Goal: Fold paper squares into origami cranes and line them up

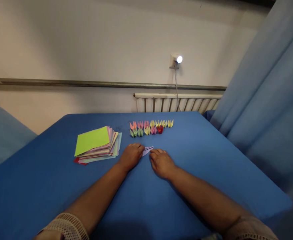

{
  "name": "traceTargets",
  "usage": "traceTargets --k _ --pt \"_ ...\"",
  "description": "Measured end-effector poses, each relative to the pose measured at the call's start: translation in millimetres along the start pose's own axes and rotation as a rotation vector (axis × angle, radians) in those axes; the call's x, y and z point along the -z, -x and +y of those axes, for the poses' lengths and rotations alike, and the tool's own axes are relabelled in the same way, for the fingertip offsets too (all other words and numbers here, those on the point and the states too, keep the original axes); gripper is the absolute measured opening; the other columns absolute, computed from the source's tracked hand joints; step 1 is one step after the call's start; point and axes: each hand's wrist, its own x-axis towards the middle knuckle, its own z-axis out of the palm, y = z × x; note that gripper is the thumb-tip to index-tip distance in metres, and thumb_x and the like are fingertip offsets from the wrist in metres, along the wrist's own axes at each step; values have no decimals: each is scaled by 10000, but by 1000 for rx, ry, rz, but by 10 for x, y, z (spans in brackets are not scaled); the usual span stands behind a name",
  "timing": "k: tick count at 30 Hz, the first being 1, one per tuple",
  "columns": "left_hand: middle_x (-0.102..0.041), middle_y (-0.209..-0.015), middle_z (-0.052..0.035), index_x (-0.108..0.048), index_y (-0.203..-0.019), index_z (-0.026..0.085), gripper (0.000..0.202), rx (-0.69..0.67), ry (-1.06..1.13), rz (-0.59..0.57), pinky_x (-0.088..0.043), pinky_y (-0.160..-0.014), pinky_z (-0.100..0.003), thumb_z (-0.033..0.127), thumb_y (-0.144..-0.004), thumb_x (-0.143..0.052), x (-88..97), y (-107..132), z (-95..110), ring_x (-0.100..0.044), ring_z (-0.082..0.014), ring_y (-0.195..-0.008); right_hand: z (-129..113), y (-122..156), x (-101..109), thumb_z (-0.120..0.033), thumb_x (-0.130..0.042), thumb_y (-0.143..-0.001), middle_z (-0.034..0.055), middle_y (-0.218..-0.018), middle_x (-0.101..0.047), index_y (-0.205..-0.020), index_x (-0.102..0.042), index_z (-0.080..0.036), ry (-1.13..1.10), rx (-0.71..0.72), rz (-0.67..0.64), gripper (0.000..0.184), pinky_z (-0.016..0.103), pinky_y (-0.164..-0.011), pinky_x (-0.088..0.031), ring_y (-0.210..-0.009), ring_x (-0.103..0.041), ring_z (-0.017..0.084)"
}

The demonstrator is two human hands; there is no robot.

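A small piece of folded lilac paper (147,151) lies on the blue table between my hands, narrowing to a point at its right end. My left hand (132,155) is closed on its left end, the fingers curled over the paper and hiding that part. At the pointed right end rests my right hand (162,163), its fingers bent together with the tips down by the paper's tip; whether they pinch it is hard to see. Just beyond stand two rows of small folded paper cranes (146,130) in orange, pink, yellow, green and red.
A thick stack of coloured paper sheets (93,141), bright green on top, sits left of my hands on the blue table (198,196). Behind the table are a radiator (158,104), a metal rail (99,84) and a plug with a lit lamp (179,59). Blue curtains (268,110) hang at the right.
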Motion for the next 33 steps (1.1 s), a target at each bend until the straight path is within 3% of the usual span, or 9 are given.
traceTargets --k 10,22,33 --pt "-601 -861 -62 -624 -918 194 224 -5 53 -69 -377 -720 -319 269 -944 -415 6 -65 -120 -539 -207 -817 -8 -120 -33 -240 -404 -935 73 -1097 -584 -1313 -510 -262 -25 -147 34 393 345 -853 -371 -992 -489 226" --pt "-585 -854 -56 -640 -885 191 221 -39 141 -89 -377 -736 -301 227 -933 -428 -48 -72 -161 -519 -192 -821 -22 -100 -12 -292 -439 -918 89 -1129 -557 -1302 -507 -242 12 -218 -9 393 369 -866 -348 -1026 -468 242" --pt "-590 -863 -46 -672 -1031 235 276 -61 220 -89 -357 -719 -307 290 -950 -414 -30 -87 -163 -508 -196 -811 14 -61 -5 -323 -443 -918 88 -1142 -552 -1289 -524 -224 -7 -253 1 393 372 -896 -349 -1038 -464 243"
